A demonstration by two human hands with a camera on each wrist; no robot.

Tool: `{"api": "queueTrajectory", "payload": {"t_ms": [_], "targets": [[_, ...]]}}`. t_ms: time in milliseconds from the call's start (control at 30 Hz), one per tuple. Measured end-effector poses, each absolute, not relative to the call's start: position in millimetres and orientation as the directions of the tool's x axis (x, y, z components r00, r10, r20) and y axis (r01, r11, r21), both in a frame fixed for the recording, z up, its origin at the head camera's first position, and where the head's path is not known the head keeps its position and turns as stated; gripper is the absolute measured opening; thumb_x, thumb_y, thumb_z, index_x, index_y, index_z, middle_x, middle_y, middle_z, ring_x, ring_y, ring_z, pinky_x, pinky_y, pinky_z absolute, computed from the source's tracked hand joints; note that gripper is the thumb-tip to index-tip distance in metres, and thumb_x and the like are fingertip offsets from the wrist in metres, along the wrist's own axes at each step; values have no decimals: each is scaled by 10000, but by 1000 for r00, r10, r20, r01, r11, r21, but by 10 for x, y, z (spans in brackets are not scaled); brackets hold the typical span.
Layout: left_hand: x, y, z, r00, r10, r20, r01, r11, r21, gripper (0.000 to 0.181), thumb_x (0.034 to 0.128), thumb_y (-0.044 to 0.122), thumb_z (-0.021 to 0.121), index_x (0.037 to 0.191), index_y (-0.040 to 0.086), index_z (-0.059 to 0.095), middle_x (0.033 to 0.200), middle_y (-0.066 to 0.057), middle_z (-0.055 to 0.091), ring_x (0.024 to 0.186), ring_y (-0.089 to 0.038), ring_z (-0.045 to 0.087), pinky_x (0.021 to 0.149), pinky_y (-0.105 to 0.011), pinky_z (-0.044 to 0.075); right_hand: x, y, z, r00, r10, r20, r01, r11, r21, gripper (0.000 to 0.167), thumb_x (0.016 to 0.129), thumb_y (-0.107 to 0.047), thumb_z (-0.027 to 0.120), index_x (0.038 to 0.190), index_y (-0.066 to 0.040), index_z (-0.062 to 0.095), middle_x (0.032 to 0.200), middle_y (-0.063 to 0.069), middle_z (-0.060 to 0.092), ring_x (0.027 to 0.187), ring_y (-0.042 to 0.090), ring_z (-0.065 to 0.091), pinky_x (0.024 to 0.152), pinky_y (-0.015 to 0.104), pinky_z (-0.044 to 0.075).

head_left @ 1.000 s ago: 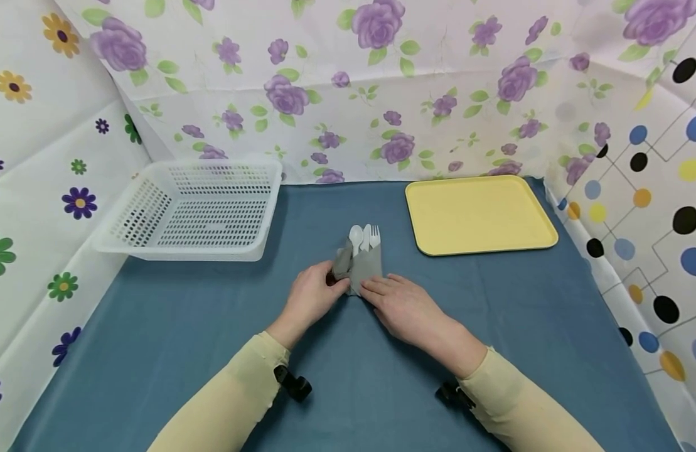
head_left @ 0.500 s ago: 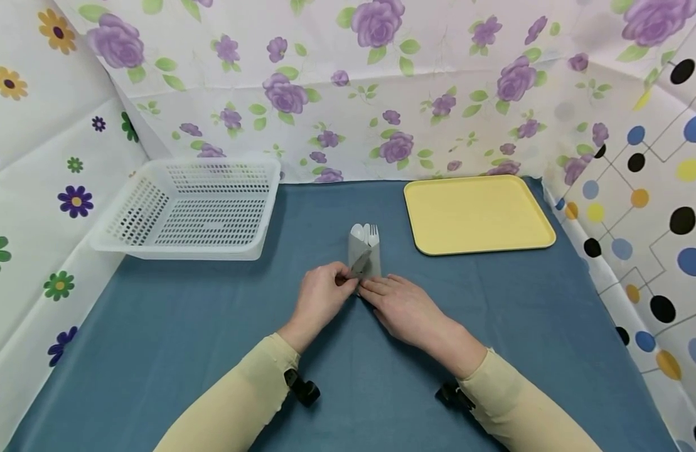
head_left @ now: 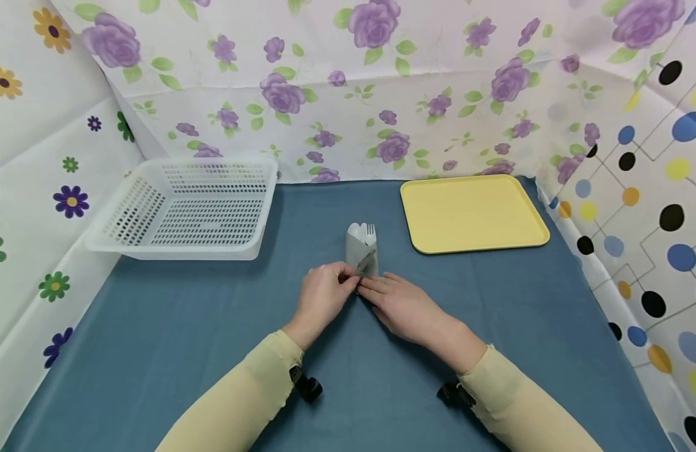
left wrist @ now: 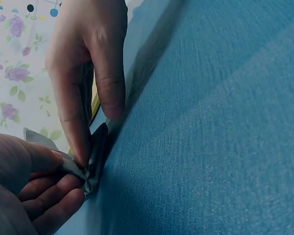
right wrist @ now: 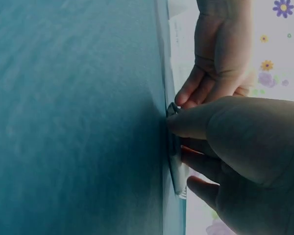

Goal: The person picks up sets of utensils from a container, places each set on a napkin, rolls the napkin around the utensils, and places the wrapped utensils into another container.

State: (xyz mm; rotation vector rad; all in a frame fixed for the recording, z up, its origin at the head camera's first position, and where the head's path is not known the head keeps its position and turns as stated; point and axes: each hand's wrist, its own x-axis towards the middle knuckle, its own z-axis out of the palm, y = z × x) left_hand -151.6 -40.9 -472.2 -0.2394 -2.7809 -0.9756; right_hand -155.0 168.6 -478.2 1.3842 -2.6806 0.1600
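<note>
A grey napkin (head_left: 356, 254) is wrapped around white cutlery in the middle of the table. The tops of a spoon (head_left: 354, 230) and a fork (head_left: 371, 231) stick out at its far end, with a third white piece between them. My left hand (head_left: 323, 294) pinches the napkin's flap between thumb and fingers, over the near end of the bundle. In the left wrist view the napkin (left wrist: 39, 139) looks bunched at those fingertips. My right hand (head_left: 403, 307) presses on the napkin's near right part with mostly straight fingers. The cutlery's lower ends are hidden.
A white perforated basket (head_left: 246, 251) stands at the back left. At the back right lies a yellow tray (head_left: 474, 213). Blue cloth (head_left: 212, 326) covers the table, and patterned sheets (head_left: 223, 88) hang behind and at both sides.
My left hand has moved right, bringing the napkin's left flap over the cutlery and covering more of it. The right hand has stayed almost in place on the napkin.
</note>
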Motion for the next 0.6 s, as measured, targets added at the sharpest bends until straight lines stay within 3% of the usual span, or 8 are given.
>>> {"api": "queueTrajectory", "payload": {"t_ms": [133, 300, 600], "targets": [[-1510, -402, -4703, -966, 99, 237, 222, 788, 575, 64, 1016, 176, 840, 1004, 114, 845, 959, -41, 818, 795, -212, 757, 714, -425, 624, -1554, 1715, -4801, -587, -793, 166, -809, 583, -75, 506, 1076, -145, 758, 1533, 24, 620, 1566, 192, 600, 1426, 348, 604, 1195, 475, 497], [-1502, -390, -4683, -963, 110, 246, 233, 800, 553, 56, 1013, 166, 840, 989, 115, 840, 947, -42, 815, 763, -207, 744, 687, -418, 617, -1513, 1727, -4846, -556, -795, 244, -822, 569, -18, 415, 1077, -120, 750, 1450, 48, 681, 1458, 175, 652, 1315, 329, 665, 1112, 445, 559], [-1472, -353, -4705, -953, 156, 261, 268, 836, 479, 40, 1018, 169, 836, 1024, 129, 844, 961, -48, 818, 770, -208, 753, 691, -404, 626, -1461, 1767, -4866, -543, -809, 227, -825, 564, 38, 476, 1055, -152, 787, 1481, 25, 669, 1487, 154, 657, 1375, 303, 640, 1197, 456, 491]]}}
